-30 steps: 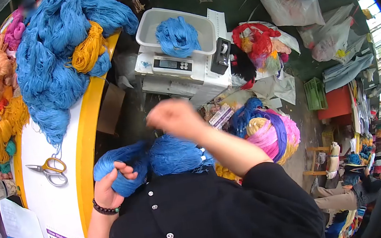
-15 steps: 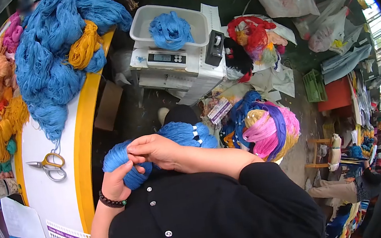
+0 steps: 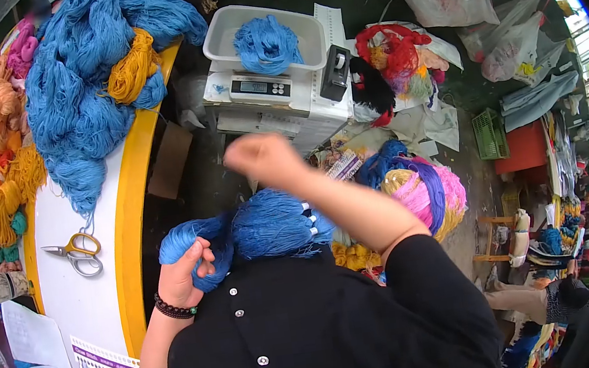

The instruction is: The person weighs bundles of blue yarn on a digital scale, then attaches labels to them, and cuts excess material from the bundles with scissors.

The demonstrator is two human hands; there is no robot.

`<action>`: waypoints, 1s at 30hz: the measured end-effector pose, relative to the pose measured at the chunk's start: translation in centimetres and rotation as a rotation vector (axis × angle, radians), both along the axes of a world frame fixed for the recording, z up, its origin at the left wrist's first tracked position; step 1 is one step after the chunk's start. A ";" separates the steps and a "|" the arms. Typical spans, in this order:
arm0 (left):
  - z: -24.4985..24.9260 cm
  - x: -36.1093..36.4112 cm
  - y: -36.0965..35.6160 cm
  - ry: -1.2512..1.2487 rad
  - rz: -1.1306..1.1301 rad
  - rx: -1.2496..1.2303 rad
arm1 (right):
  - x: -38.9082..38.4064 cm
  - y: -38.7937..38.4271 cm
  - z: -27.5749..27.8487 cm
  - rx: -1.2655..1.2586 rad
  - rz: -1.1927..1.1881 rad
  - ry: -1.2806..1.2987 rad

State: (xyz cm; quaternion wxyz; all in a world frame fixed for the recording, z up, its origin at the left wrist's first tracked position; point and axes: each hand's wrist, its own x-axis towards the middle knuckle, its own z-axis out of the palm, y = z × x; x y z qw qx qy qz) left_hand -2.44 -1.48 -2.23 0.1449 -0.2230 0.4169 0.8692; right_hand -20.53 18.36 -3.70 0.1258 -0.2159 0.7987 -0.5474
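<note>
A thick skein of blue yarn [image 3: 188,237] is looped around my left hand [image 3: 188,272], whose fingers curl in against it. My right hand [image 3: 261,157] is raised away from the skein, in front of the scale stand. It is blurred, with its fingers drawn together; whatever they may hold is too small to make out. Below that forearm, against my body, lies a bundle of blue yarn [image 3: 270,223] bound with white ties.
On the left table [image 3: 114,230] are scissors [image 3: 77,253] and a large heap of blue yarn [image 3: 70,87]. A digital scale [image 3: 260,89] carries a white tray [image 3: 316,36] with blue yarn. Multicoloured yarn [image 3: 422,193] lies at right. Another person [image 3: 548,299] is far right.
My right hand has left the skein and swung up and to the right, uncovering more of the tied blue bundle. My left hand stays in place with the skein.
</note>
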 end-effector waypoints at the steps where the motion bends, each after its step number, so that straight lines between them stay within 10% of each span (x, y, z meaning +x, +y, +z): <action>1: -0.1 0.0 0.0 -0.010 0.039 0.031 | -2.8 0.9 1.7 0.058 -0.151 0.154; 4: -0.5 -0.1 0.0 -0.044 0.051 0.047 | -11.8 3.8 1.9 0.317 -0.384 0.784; 13: -0.6 -0.3 -0.6 -0.042 0.071 0.076 | -18.8 4.0 -0.3 0.668 -0.361 0.869; 18: -1.3 0.3 -1.7 -0.010 0.150 0.215 | -16.7 3.1 10.1 -0.095 -0.362 0.314; 22: -0.7 0.8 -3.3 0.205 0.044 0.720 | -6.4 2.2 23.0 -0.754 0.095 0.316; 26: -0.7 0.7 -4.2 0.450 -0.124 0.811 | 5.0 1.8 25.2 -0.767 0.207 0.289; 30: 4.4 0.5 -2.9 0.433 -0.221 0.200 | 11.3 -2.1 22.7 -0.405 0.345 -0.125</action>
